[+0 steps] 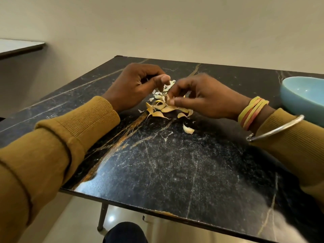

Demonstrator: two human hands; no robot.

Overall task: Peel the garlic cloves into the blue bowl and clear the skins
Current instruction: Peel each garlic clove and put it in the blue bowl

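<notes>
While right hand (201,99) pinches skins (167,109), bowl (296,100) near

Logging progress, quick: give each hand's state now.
Left hand: pinches a pale garlic piece.
Right hand: pinches a garlic skin above the pile.

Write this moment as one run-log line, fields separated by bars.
left hand: fingers curled, grip unclear | right hand: pinches garlic skins | garlic skins: heaped on table between hands | blue bowl: right edge, partly cropped
</notes>
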